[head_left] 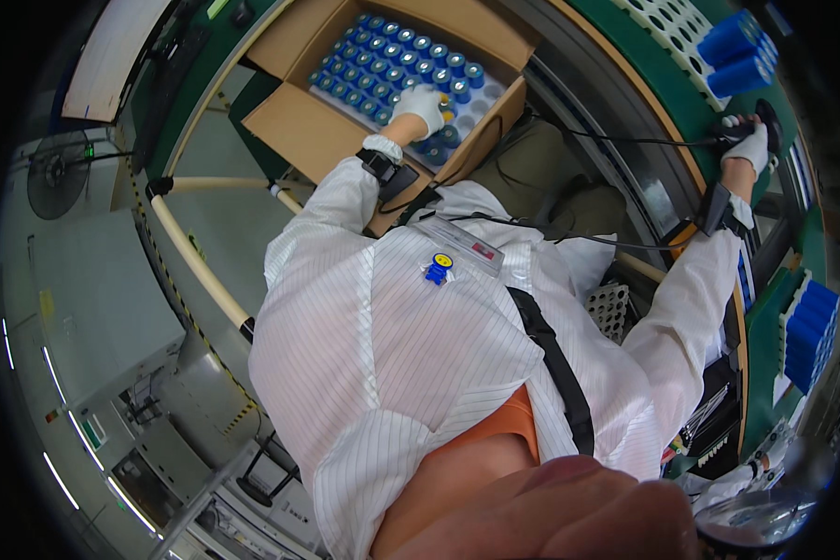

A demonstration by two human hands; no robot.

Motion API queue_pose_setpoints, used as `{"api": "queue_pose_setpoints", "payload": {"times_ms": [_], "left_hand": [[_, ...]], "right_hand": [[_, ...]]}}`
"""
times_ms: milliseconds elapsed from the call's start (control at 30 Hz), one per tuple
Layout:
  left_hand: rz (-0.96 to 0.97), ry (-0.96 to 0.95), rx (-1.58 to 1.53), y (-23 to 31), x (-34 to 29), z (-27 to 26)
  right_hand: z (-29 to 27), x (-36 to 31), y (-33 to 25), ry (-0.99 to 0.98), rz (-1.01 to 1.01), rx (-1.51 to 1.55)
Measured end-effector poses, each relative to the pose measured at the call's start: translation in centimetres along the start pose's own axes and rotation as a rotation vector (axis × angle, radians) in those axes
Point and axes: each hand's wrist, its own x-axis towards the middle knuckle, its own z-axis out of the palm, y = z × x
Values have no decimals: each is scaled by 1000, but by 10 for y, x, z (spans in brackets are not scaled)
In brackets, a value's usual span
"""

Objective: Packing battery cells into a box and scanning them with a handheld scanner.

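My left hand (420, 110), in a white glove, reaches into an open cardboard box (299, 131) of blue cylindrical battery cells (383, 63). Its fingers curl down among the cells, beside bare round slots in the white tray (476, 107). What they grip, if anything, is hidden. Far to the right, my gloved right hand (749, 147) is closed round a black handheld scanner (769, 123) above the green bench. A black cable (644, 141) runs left from there.
Blue cells (739, 54) stand by a white perforated holder (663, 33) at the upper right. Another blue cell block (810, 334) sits lower on the green bench (763, 373). Beige tube railing (196, 247) runs at left, near a fan (61, 175). Another person's sleeve (723, 485) shows lower right.
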Motion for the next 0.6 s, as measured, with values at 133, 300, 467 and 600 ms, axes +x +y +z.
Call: {"api": "queue_pose_setpoints", "payload": {"times_ms": [133, 300, 467, 600], "left_hand": [[-103, -180, 18, 10, -34, 22], [-121, 57, 94, 23, -42, 48], [-159, 149, 82, 25, -39, 59], [-176, 56, 67, 34, -42, 43]], "right_hand": [[-11, 6, 4, 29, -91, -62], [-12, 2, 7, 29, -53, -52], [-7, -7, 5, 48, -58, -31], [-2, -15, 2, 57, -70, -58]]}}
